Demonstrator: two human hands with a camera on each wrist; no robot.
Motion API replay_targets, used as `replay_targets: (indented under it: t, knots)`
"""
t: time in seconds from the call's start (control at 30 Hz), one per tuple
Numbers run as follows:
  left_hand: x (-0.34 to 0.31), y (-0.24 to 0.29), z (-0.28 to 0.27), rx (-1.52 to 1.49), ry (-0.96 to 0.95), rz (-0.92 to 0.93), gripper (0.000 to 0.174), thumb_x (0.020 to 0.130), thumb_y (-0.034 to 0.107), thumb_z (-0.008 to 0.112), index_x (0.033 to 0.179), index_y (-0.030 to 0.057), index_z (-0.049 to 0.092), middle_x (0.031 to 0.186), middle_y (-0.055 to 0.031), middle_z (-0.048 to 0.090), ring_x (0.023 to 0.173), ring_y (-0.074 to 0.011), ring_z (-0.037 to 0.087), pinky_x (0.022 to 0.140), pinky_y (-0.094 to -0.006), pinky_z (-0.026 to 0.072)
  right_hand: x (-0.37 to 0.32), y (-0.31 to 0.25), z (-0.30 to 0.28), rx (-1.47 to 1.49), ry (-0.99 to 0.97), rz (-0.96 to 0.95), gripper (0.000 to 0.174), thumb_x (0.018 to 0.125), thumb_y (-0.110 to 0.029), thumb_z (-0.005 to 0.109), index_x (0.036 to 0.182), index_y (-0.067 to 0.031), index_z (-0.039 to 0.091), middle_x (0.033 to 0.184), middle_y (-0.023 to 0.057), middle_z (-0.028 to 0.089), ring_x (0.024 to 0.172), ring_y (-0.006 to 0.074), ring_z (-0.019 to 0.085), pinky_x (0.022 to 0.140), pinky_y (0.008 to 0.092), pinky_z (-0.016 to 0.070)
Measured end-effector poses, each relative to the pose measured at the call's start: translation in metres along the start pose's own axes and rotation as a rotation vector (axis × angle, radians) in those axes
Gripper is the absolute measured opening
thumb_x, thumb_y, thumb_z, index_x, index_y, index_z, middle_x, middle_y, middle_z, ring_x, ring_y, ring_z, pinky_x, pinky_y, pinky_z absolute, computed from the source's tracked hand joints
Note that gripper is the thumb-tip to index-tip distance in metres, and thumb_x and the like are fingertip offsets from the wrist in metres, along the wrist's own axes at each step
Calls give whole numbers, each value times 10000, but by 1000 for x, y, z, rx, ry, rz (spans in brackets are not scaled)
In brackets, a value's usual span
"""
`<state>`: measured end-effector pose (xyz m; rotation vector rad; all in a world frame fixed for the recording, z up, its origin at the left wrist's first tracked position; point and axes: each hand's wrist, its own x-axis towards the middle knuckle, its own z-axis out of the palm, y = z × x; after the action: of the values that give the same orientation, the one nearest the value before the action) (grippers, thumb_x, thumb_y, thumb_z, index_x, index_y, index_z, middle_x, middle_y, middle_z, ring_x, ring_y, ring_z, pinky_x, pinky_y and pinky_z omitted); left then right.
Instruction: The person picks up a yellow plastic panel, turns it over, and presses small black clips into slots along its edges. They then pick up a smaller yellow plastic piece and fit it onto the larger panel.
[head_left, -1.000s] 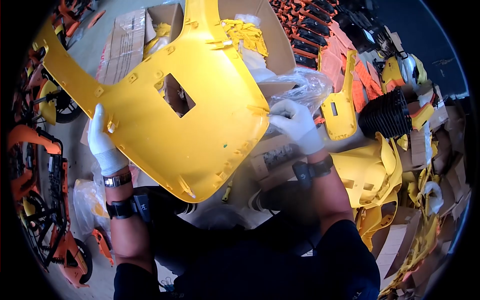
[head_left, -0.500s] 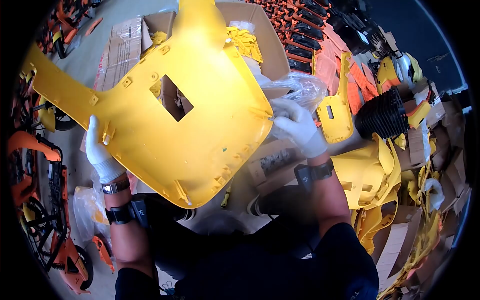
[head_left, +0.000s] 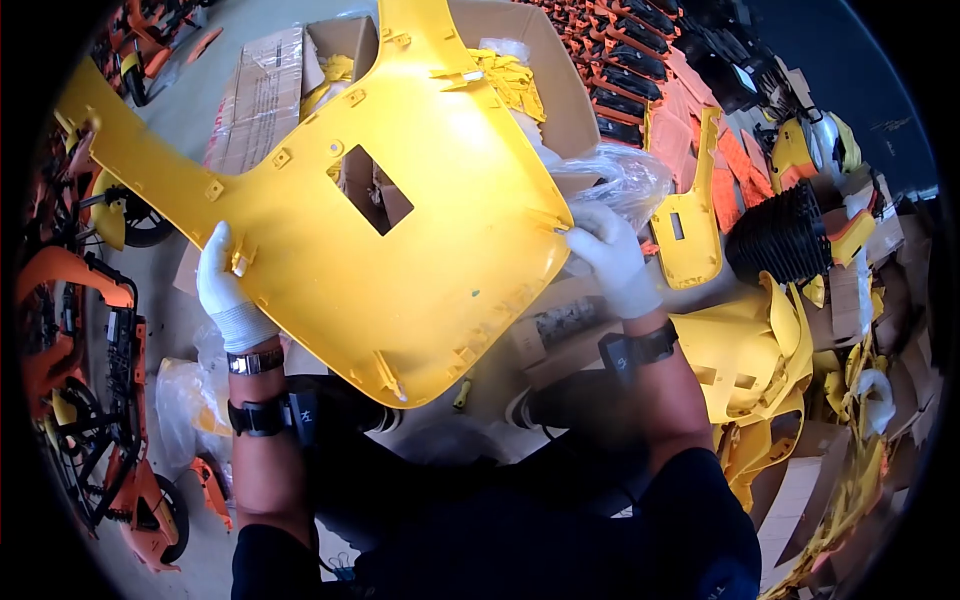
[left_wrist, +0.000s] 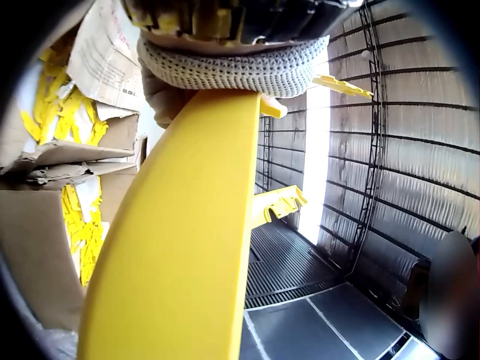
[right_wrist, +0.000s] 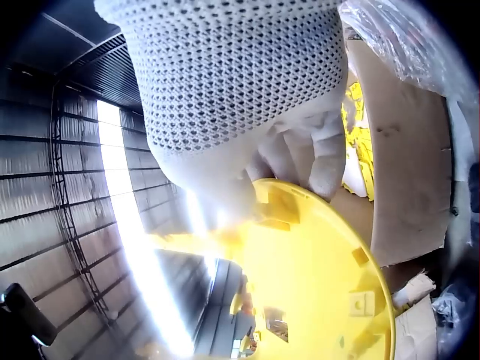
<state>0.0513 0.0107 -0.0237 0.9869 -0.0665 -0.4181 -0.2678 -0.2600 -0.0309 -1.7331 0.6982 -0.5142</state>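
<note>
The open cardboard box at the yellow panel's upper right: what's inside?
The cardboard box shows yellow pieces and whitish material. The yellow panel covers part of it; whatever lies beneath the pieces is hidden.

The panel (head_left: 450,270) spans between the left hand (head_left: 228,285) and right hand (head_left: 615,262); beyond it stands a box (head_left: 565,85) with parts (head_left: 515,82) inside, bikes (head_left: 125,505) left, covers (head_left: 740,340) right.

Left hand (head_left: 222,283): there's a white knit glove (head_left: 246,326), ribbed at the cuff!
Left wristwear: shiny linked band (head_left: 256,361), then black strap (head_left: 258,418) and black box (head_left: 304,416), marked 左.
Right hand (head_left: 612,257): white too, mesh-knit glove (right_wrist: 232,82) up close.
Right wristwear: black strap (head_left: 656,343), dark box (head_left: 617,352), marking too small to read.
Shirt (head_left: 500,545): dark, short-sleeved, faint lettering (head_left: 722,580) by the right sleeve (head_left: 700,515).
</note>
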Motion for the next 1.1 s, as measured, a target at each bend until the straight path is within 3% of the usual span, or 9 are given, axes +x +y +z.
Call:
replay_targets:
  t: [0.13, 0.17, 0.27, 0.43, 0.53, 0.57, 0.67, 0.97, 1.1]
  knots:
    - [8, -2, -5, 122, -12, 88, 379, 995, 223, 579, 1277, -29, 575, 1183, -131, 655, 1031, -250, 665, 877, -372, 561, 8, -5, 0, -193, -37, -13, 411, 903, -164, 641, 1253, 50, 608, 1156, 110, 671, 1091, 164, 630, 952, 306, 486]
    - [9, -2, -5, 100, -16, 83, 377, 995, 224, 576, 1276, -27, 576, 1185, -130, 654, 1031, -255, 666, 879, -380, 563, 8, 6, 6, 11, -13, 63, 463, 910, -182, 639, 1309, 44, 574, 1191, 123, 666, 1116, 178, 625, 965, 315, 481]
    - [8, 5, 1, 69, -16, 95, 391, 995, 227, 571, 1298, -19, 561, 1195, -140, 652, 1039, -268, 667, 886, -393, 565, 16, -6, 24, -105, -45, -182, 512, 911, -203, 644, 1350, 42, 549, 1224, 124, 660, 1129, 187, 620, 976, 322, 477]
    - [12, 23, -13, 69, -70, 80, 411, 1008, 183, 533, 1349, -45, 505, 1272, -161, 613, 1127, -289, 632, 967, -429, 527, 43, -9, 31, -74, -43, -167, 603, 912, -163, 655, 1445, 38, 457, 1350, 107, 586, 1239, 159, 543, 1069, 314, 417]
    - [10, 31, -15, 49, -40, 110, 424, 1010, 202, 547, 1356, -39, 504, 1266, -153, 618, 1141, -282, 622, 999, -436, 500, 51, -24, 33, -55, -48, -196, 610, 903, -149, 669, 1445, 36, 456, 1336, 103, 598, 1217, 162, 563, 1050, 319, 440]
    - [16, 34, -19, 39, -33, 125, 423, 1010, 210, 554, 1352, -34, 508, 1260, -150, 622, 1142, -280, 620, 1005, -436, 493, 55, -20, 37, -5, -18, -268, 559, 878, -181, 667, 1369, 53, 537, 1274, 149, 639, 1135, 207, 629, 1000, 329, 478]
    - [42, 35, -51, 5, 17, 147, 423, 1005, 260, 591, 1323, -13, 531, 1221, -134, 638, 1114, -267, 629, 984, -420, 498, 49, -27, 42, -219, 26, -270, 568, 871, -172, 673, 1372, 59, 535, 1295, 158, 627, 1148, 196, 623, 998, 313, 481]
    - [62, 38, -73, 125, 100, 192, 378, 966, 230, 635, 1264, 5, 575, 1090, -125, 665, 978, -259, 672, 894, -397, 548, 47, -2, 47, 2, -50, -150, 557, 891, -156, 689, 1394, 26, 534, 1287, 115, 633, 1158, 164, 599, 1005, 305, 467]
    - [65, 36, -70, 198, 127, 184, 509, 947, 272, 630, 1341, -20, 490, 1195, -206, 645, 1103, -322, 637, 969, -435, 510, 40, -12, 55, 139, -113, -134, 541, 934, -213, 636, 1402, 37, 530, 1308, 119, 621, 1170, 158, 582, 1020, 303, 448]
